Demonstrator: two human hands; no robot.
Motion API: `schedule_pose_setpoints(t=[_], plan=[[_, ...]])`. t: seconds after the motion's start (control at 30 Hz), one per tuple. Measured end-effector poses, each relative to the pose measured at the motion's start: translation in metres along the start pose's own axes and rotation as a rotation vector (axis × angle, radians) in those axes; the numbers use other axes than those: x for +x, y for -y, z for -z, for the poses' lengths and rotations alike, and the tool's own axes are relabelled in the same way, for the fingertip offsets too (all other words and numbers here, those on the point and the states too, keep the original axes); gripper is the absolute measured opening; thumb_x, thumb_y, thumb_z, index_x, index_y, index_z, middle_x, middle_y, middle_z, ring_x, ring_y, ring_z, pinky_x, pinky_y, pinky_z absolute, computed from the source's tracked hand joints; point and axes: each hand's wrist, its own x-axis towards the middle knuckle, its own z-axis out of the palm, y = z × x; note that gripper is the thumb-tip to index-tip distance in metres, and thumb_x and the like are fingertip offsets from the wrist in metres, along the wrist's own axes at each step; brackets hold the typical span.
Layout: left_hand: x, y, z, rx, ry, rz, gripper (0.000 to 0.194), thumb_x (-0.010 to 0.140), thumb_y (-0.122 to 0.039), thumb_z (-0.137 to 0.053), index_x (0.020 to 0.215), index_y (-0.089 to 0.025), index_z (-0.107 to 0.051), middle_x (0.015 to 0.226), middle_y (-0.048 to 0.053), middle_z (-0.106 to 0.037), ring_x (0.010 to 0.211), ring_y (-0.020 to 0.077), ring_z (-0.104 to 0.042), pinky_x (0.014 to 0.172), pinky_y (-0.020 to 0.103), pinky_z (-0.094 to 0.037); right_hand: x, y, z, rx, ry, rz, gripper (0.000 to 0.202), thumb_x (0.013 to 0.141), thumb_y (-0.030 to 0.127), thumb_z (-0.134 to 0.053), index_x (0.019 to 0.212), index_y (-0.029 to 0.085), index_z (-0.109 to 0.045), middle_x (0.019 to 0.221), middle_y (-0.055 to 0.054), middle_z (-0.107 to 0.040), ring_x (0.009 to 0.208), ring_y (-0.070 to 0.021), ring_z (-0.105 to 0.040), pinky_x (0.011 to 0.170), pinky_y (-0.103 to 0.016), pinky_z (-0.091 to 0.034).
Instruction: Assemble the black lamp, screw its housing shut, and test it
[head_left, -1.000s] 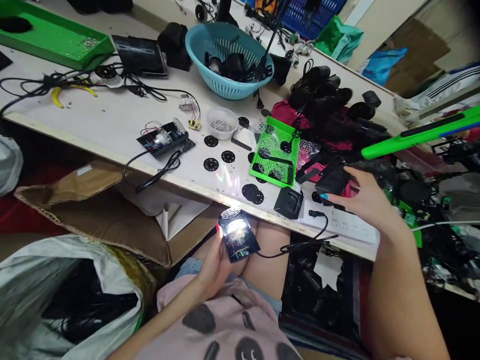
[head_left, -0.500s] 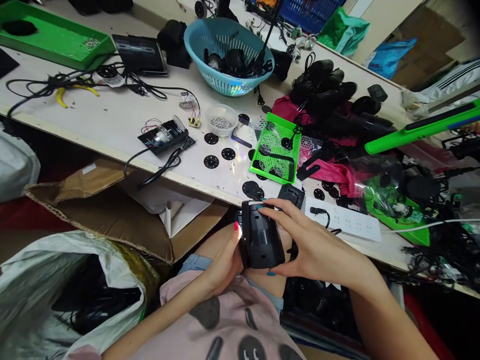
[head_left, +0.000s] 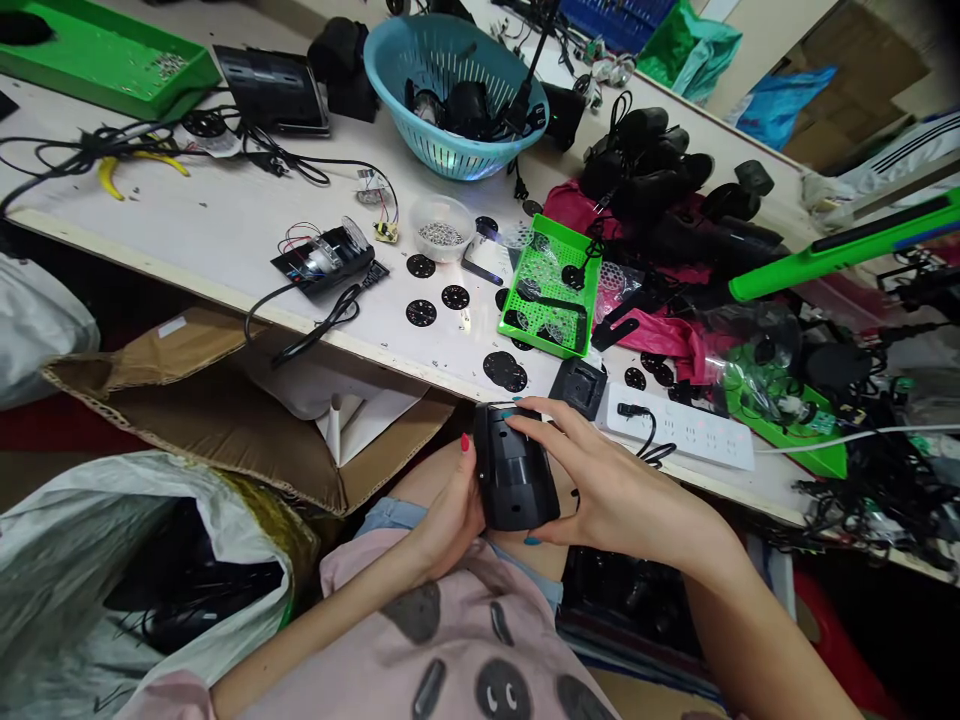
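Over my lap, just off the table's front edge, I hold a black plastic housing [head_left: 517, 475] with a curved, glossy face and small holes in it. My left hand [head_left: 454, 505] grips its left side, thumb up along the edge. On the other side, my right hand [head_left: 592, 480] spans the housing from its top edge to its lower right corner, fingers curved around it. The underside of the housing and some of my left fingers are hidden. Close by on the table lies a square black part [head_left: 579, 385] beside several black perforated discs [head_left: 504, 370].
A white power strip [head_left: 679, 430] lies along the front edge at right. Farther back are a green basket [head_left: 510, 318] of parts, a tub of screws [head_left: 442, 232], an opened device with wires [head_left: 326, 262] and a blue colander [head_left: 382, 90]. A cardboard box [head_left: 225, 430] stands below the table.
The black housing has turned slightly, so a bright strip on its left side no longer shows. Both hands keep their hold. The view has shifted a little.
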Motion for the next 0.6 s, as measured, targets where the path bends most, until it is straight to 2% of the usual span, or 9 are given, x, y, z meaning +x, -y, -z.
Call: schedule_pose_setpoints(t=[0.17,0.27,0.33,0.43,0.5,0.6], plan=[[0.002,0.000,-0.003,0.004,0.040,-0.035,0.070,0.088,-0.071,-0.049,0.141,-0.027,-0.056,0.143,0.006,-0.059,0.144,0.0301,-0.039,0.122,0.050,-0.027,-0.003,0.001,0.003,0.012,-0.011,-0.016,0.094,0.075,0.032,-0.083,0.151,0.030,-0.029,0.156,-0.010,-0.029,0.140,-0.0306,-0.038,0.114,-0.045,-0.044],[0.002,0.002,-0.003,0.011,0.021,-0.047,0.069,0.087,-0.069,-0.053,0.141,-0.027,-0.055,0.145,0.006,-0.057,0.146,0.0296,-0.036,0.123,0.049,-0.027,-0.003,0.002,0.002,0.014,-0.022,-0.024,0.092,0.075,0.032,-0.083,0.150,0.029,-0.030,0.156,-0.010,-0.029,0.141,-0.0299,-0.038,0.114,-0.044,-0.044],[0.001,0.003,-0.003,0.046,-0.025,-0.076,0.068,0.084,-0.063,-0.063,0.143,-0.029,-0.053,0.145,0.006,-0.057,0.144,0.0307,-0.039,0.120,0.048,-0.031,-0.002,0.005,-0.001,0.008,-0.033,-0.014,0.096,0.072,0.029,-0.085,0.150,0.028,-0.030,0.156,-0.011,-0.029,0.141,-0.0294,-0.036,0.116,-0.043,-0.042],[0.000,0.003,-0.004,0.142,-0.132,-0.135,0.081,0.074,-0.045,-0.082,0.146,-0.031,-0.047,0.140,0.007,-0.061,0.134,0.0323,-0.050,0.110,0.045,-0.044,0.001,0.011,-0.008,-0.004,-0.077,0.019,0.098,0.070,0.022,-0.087,0.149,0.026,-0.030,0.154,-0.013,-0.030,0.143,-0.0294,-0.033,0.116,-0.044,-0.041],[-0.001,0.001,-0.006,0.207,-0.183,-0.171,0.083,0.072,-0.037,-0.084,0.146,-0.029,-0.048,0.133,0.008,-0.066,0.125,0.0314,-0.057,0.100,0.040,-0.050,0.001,0.016,-0.013,-0.021,-0.111,0.027,0.095,0.072,0.019,-0.084,0.149,0.025,-0.030,0.153,-0.014,-0.031,0.144,-0.0302,-0.030,0.116,-0.047,-0.041],[-0.001,-0.002,-0.007,0.266,-0.200,-0.234,0.075,0.073,-0.032,-0.084,0.141,-0.027,-0.053,0.128,0.007,-0.068,0.120,0.0297,-0.060,0.093,0.035,-0.053,-0.001,0.020,-0.019,-0.002,-0.141,0.036,0.096,0.074,0.018,-0.084,0.151,0.028,-0.028,0.154,-0.013,-0.030,0.146,-0.0299,-0.025,0.118,-0.049,-0.038]])
